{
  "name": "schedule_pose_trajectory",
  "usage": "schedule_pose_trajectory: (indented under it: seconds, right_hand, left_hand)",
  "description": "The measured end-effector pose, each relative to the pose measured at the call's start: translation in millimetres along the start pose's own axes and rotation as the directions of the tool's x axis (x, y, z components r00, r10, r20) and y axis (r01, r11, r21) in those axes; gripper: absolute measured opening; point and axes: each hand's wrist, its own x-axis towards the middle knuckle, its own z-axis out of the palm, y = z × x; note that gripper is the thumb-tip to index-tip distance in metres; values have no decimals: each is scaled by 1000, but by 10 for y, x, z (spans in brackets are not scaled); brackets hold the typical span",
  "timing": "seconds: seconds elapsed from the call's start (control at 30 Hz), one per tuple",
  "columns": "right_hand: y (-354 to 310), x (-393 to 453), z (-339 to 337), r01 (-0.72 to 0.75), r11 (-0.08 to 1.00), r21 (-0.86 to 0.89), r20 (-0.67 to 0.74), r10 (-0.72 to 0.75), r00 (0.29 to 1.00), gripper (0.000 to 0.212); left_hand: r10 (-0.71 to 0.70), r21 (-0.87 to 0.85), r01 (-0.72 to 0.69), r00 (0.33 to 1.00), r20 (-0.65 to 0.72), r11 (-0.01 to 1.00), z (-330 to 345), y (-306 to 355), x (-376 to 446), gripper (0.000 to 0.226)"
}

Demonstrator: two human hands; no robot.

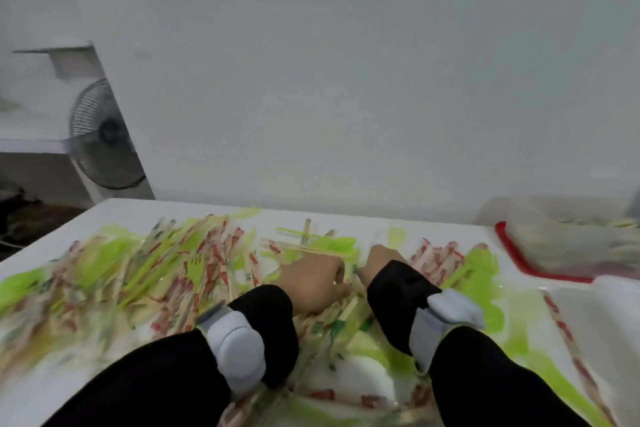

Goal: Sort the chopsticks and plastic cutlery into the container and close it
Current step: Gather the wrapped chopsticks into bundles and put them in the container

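Observation:
A wide heap of paper-wrapped chopsticks [211,263] and green plastic cutlery [194,269] covers the white table [117,210]. My left hand [313,282] lies in the middle of the heap with its fingers curled down into the chopsticks. Close beside it, my right hand [382,258] also reaches into the pile, and its fingers are hidden behind the hand. The frame is blurred, so what each hand grips is unclear. A clear container with a red rim [516,253] stands at the table's right edge with wrapped items inside.
A white lid or tray [602,315] lies at the right front with one wrapped chopstick pair [561,326] across it. A fan [104,135] stands beyond the table's left corner. A plain wall rises behind the table.

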Motion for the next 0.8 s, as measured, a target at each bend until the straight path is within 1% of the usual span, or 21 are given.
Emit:
schedule_pose_trajectory:
  seconds: [0.03, 0.07, 0.13, 0.2, 0.27, 0.33, 0.37, 0.4, 0.43, 0.47, 0.53, 0.57, 0.63, 0.67, 0.73, 0.77, 0.8]
  right_hand:
    - [-17, 7, 52, -40, 999, -1, -8, 40, 999, 36]
    - [-19, 31, 88, -60, 998, 10, -21, 61, 998, 41]
    - [-29, 35, 105, -120, 992, 49, -52, 122, 991, 42]
    - [-13, 55, 66, -163, 981, 102, -89, 173, 981, 39]
    - [-2, 33, 2, -165, 981, 105, -106, 176, 979, 30]
    - [27, -27, -88, -154, 987, 50, -90, 158, 983, 7]
    - [83, -31, -116, -136, 991, 15, -83, 137, 987, 26]
    - [134, -59, -152, -116, 993, -23, -64, 114, 991, 39]
    - [181, -60, -172, -99, 994, -55, -57, 96, 994, 46]
    - [213, -61, -179, -91, 991, -100, -67, 85, 994, 46]
    - [201, -47, -154, -83, 982, -171, -109, 65, 992, 34]
    - [163, -40, -104, -82, 977, -197, -125, 58, 990, 29]
    - [104, -31, 10, -96, 960, -264, -117, 67, 991, 40]
    - [89, -39, 53, -105, 948, -299, -113, 74, 991, 44]
    - [102, -39, 108, -103, 939, -329, -125, 64, 990, 36]
    - [111, -24, 131, -96, 949, -302, -139, 55, 989, 31]
    - [103, -38, 83, -100, 965, -242, -171, 58, 983, 28]
  left_hand:
    - [0, 13, 1, 1000, -31, 1000, 42, 19, 11, 28]
    - [-3, 42, 6, 998, -60, 999, 77, 43, 25, 28]
    - [-15, 66, 21, 996, -89, 998, 140, 87, 81, 21]
    - [-59, -2, 59, 995, -82, 998, 148, 125, 129, 12]
    - [-110, -140, 103, 993, -47, 985, 121, 121, 188, 11]
    - [-137, -259, 125, 990, -29, 958, 80, 97, 250, 15]
    - [-152, -300, 136, 988, -31, 944, 61, 86, 278, 16]
    - [-168, -337, 144, 985, -44, 930, 34, 78, 299, 16]
    - [-192, -391, 152, 979, -65, 908, 5, 64, 319, 14]
    - [-226, -465, 162, 970, -84, 870, -18, 49, 328, 12]
    - [-309, -619, 175, 944, -116, 766, -60, 33, 335, 13]
    - [-342, -669, 176, 931, -125, 723, -73, 26, 332, 14]
    - [-382, -751, 147, 912, -149, 644, -92, 23, 319, 21]
    - [-397, -798, 113, 902, -167, 593, -115, 34, 311, 21]
    - [-422, -889, 4, 881, -213, 457, -211, 77, 261, 11]
    - [-436, -912, -58, 865, -249, 405, -262, 79, 229, 10]
    - [-442, -911, -119, 845, -302, 395, -327, 88, 222, 10]
